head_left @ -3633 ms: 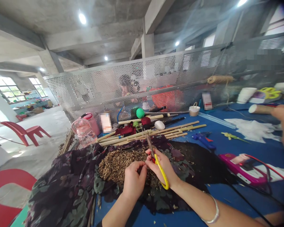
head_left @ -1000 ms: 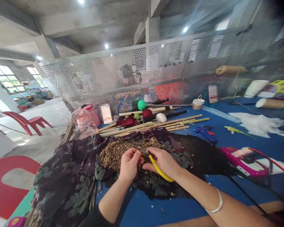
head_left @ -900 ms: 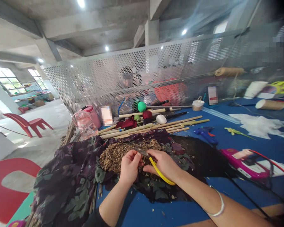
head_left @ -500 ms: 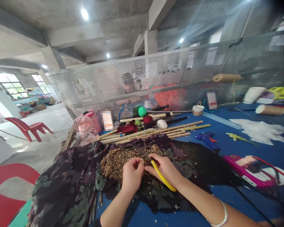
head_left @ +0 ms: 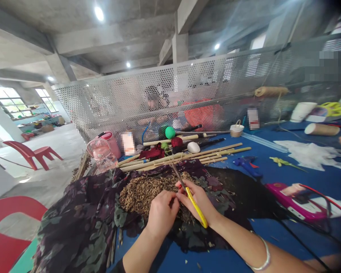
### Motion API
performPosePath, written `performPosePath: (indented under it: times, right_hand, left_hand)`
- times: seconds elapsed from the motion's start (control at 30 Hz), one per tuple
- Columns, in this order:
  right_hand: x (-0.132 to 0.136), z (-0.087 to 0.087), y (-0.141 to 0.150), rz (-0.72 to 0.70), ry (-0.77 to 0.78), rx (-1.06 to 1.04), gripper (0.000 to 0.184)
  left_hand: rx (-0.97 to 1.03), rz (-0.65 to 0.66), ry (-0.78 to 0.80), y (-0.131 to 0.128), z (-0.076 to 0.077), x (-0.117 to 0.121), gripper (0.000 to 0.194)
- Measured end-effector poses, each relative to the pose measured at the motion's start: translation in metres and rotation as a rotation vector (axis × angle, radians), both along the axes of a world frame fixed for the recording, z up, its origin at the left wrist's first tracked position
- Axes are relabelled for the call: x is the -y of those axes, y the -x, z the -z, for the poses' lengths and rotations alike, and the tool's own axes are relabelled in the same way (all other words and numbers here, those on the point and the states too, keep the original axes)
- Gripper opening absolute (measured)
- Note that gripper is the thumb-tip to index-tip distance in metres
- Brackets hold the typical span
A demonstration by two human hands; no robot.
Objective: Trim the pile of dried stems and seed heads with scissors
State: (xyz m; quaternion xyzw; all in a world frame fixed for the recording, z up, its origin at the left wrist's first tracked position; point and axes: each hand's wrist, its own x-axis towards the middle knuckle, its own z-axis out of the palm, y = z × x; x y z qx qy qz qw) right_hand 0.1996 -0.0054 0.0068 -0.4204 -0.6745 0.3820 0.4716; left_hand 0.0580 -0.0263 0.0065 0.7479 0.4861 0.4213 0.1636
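My right hand point(head_left: 200, 200) is closed on yellow-handled scissors point(head_left: 187, 191), whose blades point up and away over a heap of brown chopped plant bits point(head_left: 143, 189). My left hand point(head_left: 161, 214) sits just left of it, fingers pinched together at the scissors' pivot on something too small to make out. Both hands rest over the heap, which lies on a dark flowered cloth point(head_left: 82, 223) spread on the blue table point(head_left: 272, 170).
Bamboo sticks point(head_left: 184, 156) lie behind the heap, with a pink bottle point(head_left: 102, 151), coloured balls, a blue glue gun point(head_left: 246, 165) and a pink device point(head_left: 292, 197) with cables at right. A perforated metal screen point(head_left: 130, 102) stands behind; another person sits beyond it. Red chairs stand left.
The scissors have swung from lying low and pointing left to pointing up and away. My left hand's fingers stay pinched beside them.
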Motion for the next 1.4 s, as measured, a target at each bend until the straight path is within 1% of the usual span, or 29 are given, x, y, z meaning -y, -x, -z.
performPosePath:
  times: [0.17,0.3,0.4,0.47,0.63,0.77,0.83,0.87,0.93,1.0,1.03,1.1,1.17,1.23,1.33,1.4]
  right_hand:
    - [-0.001,-0.002,-0.001,0.012,-0.009,0.005,0.023]
    - [0.000,-0.002,0.000,0.009,0.036,-0.035,0.030]
    - [-0.001,0.002,0.000,-0.020,0.083,-0.051,0.035]
    - [-0.001,0.005,0.000,-0.031,0.085,-0.044,0.036]
    - [-0.003,0.010,-0.001,-0.011,-0.025,0.020,0.032]
    - [-0.002,0.006,-0.001,0.021,-0.043,0.055,0.030]
    - [-0.002,0.003,-0.001,0.046,-0.042,0.069,0.028]
    - [-0.002,0.001,-0.001,0.062,-0.044,0.079,0.027]
    - [-0.002,-0.001,-0.003,0.089,-0.052,0.107,0.026]
    - [-0.004,0.000,-0.004,0.098,-0.085,0.150,0.025]
    - [-0.004,0.001,-0.004,0.095,-0.100,0.172,0.024]
    - [-0.004,0.002,-0.005,0.078,-0.100,0.208,0.023]
    - [-0.003,0.002,-0.006,0.039,-0.065,0.244,0.027]
    - [-0.001,0.000,-0.006,0.000,-0.067,0.293,0.037]
    - [0.002,-0.003,-0.007,-0.024,-0.171,0.376,0.050]
    - [0.003,-0.004,-0.008,-0.028,-0.218,0.409,0.056]
  left_hand:
    - [0.103,0.034,0.033,0.000,-0.001,0.000,0.019]
    - [0.200,0.081,0.067,0.000,-0.003,0.000,0.021]
    - [0.187,0.082,0.073,0.000,-0.004,0.001,0.021]
    - [0.174,0.071,0.076,0.000,-0.004,0.001,0.020]
    - [0.091,0.078,0.078,0.001,-0.004,0.002,0.022]
    - [0.120,0.091,0.077,0.001,-0.004,0.001,0.020]
    - [0.214,0.045,0.117,0.001,-0.003,0.000,0.017]
    - [0.289,0.012,0.165,0.000,-0.002,-0.002,0.017]
    - [0.502,-0.043,0.327,0.000,-0.001,-0.005,0.020]
    - [0.768,-0.052,0.506,0.000,-0.002,-0.009,0.027]
    - [0.887,-0.045,0.566,0.000,-0.002,-0.010,0.030]
    - [1.051,-0.028,0.616,0.000,-0.004,-0.012,0.034]
    - [1.125,-0.004,0.625,0.000,-0.006,-0.011,0.035]
    - [1.165,0.029,0.629,-0.001,-0.008,-0.010,0.034]
    - [1.205,0.056,0.639,-0.002,-0.007,-0.009,0.032]
    - [1.212,0.040,0.647,-0.002,-0.006,-0.009,0.032]
